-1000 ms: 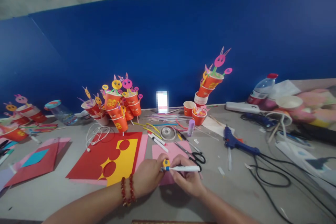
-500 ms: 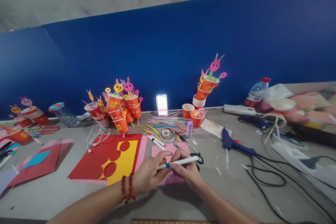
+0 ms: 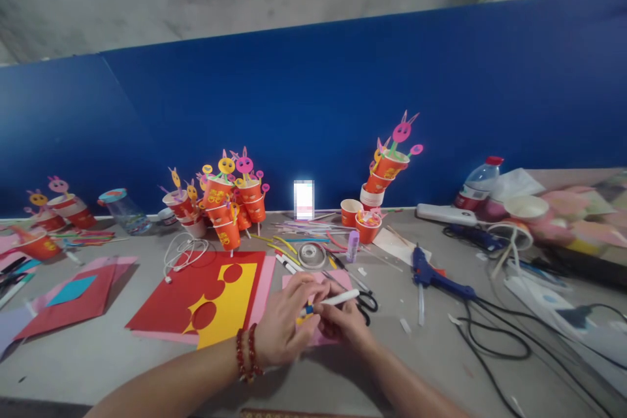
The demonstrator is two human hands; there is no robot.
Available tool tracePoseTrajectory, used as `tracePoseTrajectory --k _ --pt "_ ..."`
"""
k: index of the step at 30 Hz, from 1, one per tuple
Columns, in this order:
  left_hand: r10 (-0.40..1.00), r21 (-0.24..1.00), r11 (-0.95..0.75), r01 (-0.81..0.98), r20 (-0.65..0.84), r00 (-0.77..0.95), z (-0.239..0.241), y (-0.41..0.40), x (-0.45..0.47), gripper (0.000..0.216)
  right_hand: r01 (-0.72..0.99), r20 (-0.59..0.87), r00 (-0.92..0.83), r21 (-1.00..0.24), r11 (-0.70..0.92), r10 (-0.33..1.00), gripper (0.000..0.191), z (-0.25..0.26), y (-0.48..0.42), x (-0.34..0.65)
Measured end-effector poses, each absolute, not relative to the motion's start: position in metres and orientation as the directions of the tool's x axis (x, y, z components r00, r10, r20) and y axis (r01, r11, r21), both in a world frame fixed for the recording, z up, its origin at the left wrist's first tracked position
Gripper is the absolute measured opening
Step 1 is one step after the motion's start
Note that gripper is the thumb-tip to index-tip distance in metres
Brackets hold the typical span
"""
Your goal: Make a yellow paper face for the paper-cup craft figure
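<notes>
My left hand (image 3: 285, 325), with a red bead bracelet at the wrist, is curled around a small yellow paper piece (image 3: 302, 319) that peeks out between the fingers. My right hand (image 3: 345, 322) pinches a white marker with a blue band (image 3: 331, 301), tip pointing left at the yellow piece. Both hands hover over a pink paper sheet (image 3: 319, 281) on the grey table (image 3: 401, 366). Black-handled scissors (image 3: 365, 301) lie just right of the hands.
Red and yellow cut paper (image 3: 210, 294) lies left of my hands. Decorated red paper cups (image 3: 230, 206) stand at the back by the blue wall, with more cups (image 3: 385, 173) further right. A blue glue gun (image 3: 431, 274) with black cables, a tape roll (image 3: 310, 254) and a water bottle (image 3: 477, 184) lie around.
The view has tilted upward. My hands have drawn closer together; the marker now slants up to the right and the yellow piece is more hidden in my left hand.
</notes>
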State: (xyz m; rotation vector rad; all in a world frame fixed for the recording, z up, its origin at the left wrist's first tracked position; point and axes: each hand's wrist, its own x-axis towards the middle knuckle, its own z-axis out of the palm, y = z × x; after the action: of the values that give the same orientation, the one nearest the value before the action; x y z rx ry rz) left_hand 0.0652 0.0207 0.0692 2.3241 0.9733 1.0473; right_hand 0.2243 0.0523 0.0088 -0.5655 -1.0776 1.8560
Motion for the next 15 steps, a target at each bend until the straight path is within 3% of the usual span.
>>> tracePoseTrajectory --k 8,15 --pt "0.861 0.814 -0.508 0.283 0.473 0.185 0.055 0.027 0.085 0.050 -0.554 0.005 -0.467 -0.782 -0.288 0.884 0.027 0.008 0.048 0.215" --pt "0.870 0.848 -0.492 0.198 0.472 0.141 0.052 0.031 0.097 0.047 -0.645 0.017 -0.429 -0.706 -0.293 0.903 0.026 -0.001 0.045 0.209"
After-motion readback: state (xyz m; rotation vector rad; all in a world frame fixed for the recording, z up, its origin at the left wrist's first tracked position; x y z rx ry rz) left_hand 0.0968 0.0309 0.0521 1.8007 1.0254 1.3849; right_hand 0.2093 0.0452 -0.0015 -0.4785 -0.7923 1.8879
